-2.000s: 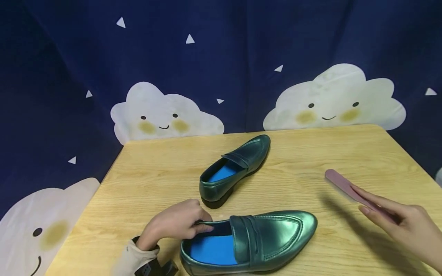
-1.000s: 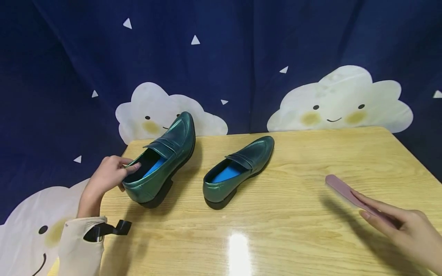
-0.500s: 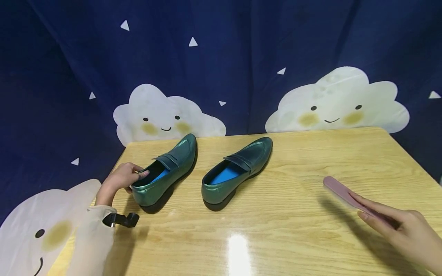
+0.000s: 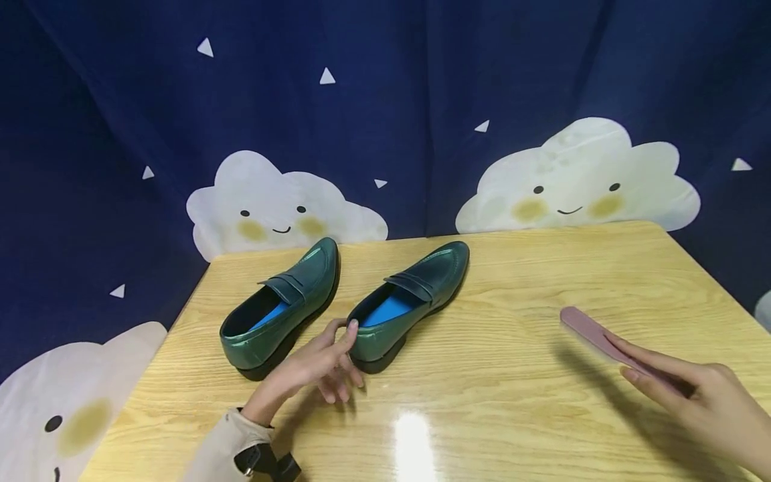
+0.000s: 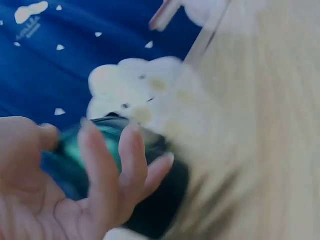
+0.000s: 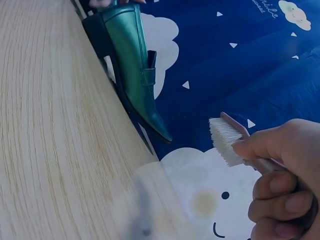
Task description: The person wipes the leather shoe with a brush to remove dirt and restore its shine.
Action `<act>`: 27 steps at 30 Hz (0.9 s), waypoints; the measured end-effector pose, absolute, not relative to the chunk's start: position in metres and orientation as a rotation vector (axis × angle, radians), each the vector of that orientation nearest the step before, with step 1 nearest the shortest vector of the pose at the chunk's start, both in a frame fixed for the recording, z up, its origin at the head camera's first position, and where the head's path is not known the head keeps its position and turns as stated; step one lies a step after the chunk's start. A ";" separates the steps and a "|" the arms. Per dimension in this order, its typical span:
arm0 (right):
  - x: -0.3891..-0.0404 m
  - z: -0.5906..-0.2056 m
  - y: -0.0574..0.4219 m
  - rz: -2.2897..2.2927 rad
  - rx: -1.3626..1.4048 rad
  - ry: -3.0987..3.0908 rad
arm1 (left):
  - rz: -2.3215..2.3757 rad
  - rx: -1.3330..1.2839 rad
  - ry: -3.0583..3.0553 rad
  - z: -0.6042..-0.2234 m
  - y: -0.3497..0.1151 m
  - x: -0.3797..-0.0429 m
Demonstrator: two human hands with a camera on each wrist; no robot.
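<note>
Two dark green metallic loafers with blue insoles stand on the wooden table, toes pointing away to the right. My left hand (image 4: 319, 365) is at the heel of the right loafer (image 4: 442, 271), fingers spread and thumb tip by its back rim. In the left wrist view, blurred fingers (image 5: 132, 160) overlap that shoe's heel, gripping nothing. To its left is the other loafer (image 4: 310, 278), free of any hand. Off to the right, my right hand (image 4: 701, 395) grips a pink-backed brush (image 4: 587, 329). White bristles show on the brush (image 6: 226, 142) in the right wrist view.
The wooden table (image 4: 518, 402) reaches back to a dark blue curtain (image 4: 421, 100) printed with white clouds and triangles. A black strap with a small device (image 4: 265, 462) is on the left wrist.
My left hand carried the front loafer to the back left, set it beside the other, let go, then moved right to the other shoe's heel. My right hand stays put with the brush.
</note>
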State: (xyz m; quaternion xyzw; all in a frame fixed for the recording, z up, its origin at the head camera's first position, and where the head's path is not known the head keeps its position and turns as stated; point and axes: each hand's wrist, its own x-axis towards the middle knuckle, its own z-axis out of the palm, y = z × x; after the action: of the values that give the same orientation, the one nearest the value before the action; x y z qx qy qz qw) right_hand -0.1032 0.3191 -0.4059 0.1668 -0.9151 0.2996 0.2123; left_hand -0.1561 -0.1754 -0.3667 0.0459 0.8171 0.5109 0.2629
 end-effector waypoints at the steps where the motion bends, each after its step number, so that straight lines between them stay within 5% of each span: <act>1: -0.103 -0.406 0.319 0.844 0.477 -2.535 | 1.405 0.098 2.116 -0.371 -0.169 -0.158; 15: -0.091 -0.402 0.314 1.030 0.568 -2.531 | 1.624 -0.023 1.889 -0.380 -0.147 -0.179; 27: -0.080 -0.363 0.279 1.122 0.916 -2.494 | 1.437 0.472 2.404 -0.372 -0.087 -0.171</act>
State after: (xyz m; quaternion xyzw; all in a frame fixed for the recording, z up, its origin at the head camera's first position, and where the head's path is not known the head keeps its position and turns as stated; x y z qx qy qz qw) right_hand -0.0804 0.2793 -0.3630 0.3149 -0.8577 0.3858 0.1282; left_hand -0.1710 -0.0874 -0.3725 0.1643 0.8369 0.5001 0.1501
